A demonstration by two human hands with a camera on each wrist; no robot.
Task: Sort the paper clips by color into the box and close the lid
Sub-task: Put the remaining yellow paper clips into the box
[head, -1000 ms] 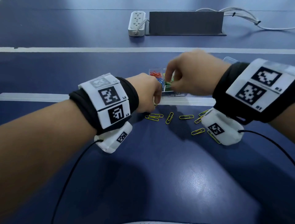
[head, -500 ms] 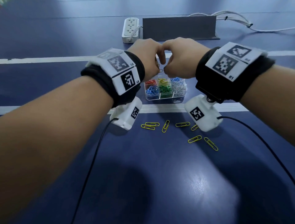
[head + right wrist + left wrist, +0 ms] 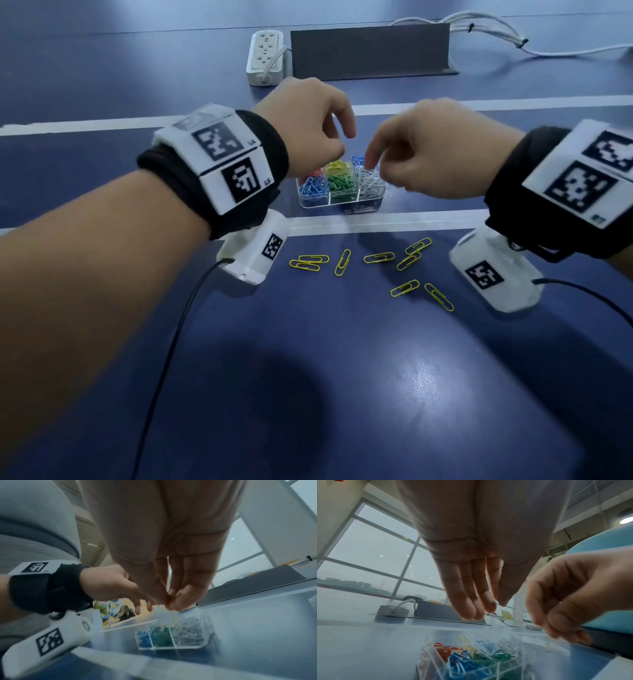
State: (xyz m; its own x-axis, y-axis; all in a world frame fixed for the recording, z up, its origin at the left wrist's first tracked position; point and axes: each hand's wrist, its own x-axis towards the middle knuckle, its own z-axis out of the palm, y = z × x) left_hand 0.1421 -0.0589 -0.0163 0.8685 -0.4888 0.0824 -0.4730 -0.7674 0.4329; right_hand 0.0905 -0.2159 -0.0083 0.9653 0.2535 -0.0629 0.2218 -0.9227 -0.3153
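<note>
A clear compartment box [image 3: 337, 205] stands beyond a white tape line, with blue, green and white clips in front and red, yellow and blue behind. It also shows in the wrist views [image 3: 436, 660] [image 3: 171, 647]. Several yellow paper clips [image 3: 378, 257] lie loose on the table before it. My left hand [image 3: 318, 126] hovers over the box's left side, with fingers [image 3: 471, 609] hanging straight and nothing seen in them. My right hand [image 3: 411, 154] hovers over its right side, thumb and fingertips [image 3: 180, 599] pressed together; no clip shows between them.
A white power strip [image 3: 265, 56] and a dark upright panel [image 3: 370, 51] stand at the back, with white cables [image 3: 496, 31] trailing right. Black wires run from both wrist cameras across the blue table [image 3: 342, 377]. A clear plastic piece [image 3: 313, 601] lies right of the box.
Half a second ago both hands met fingertip to fingertip above the box; they have since drawn apart and come lower, towards the box. A second ago they were down at the box.
</note>
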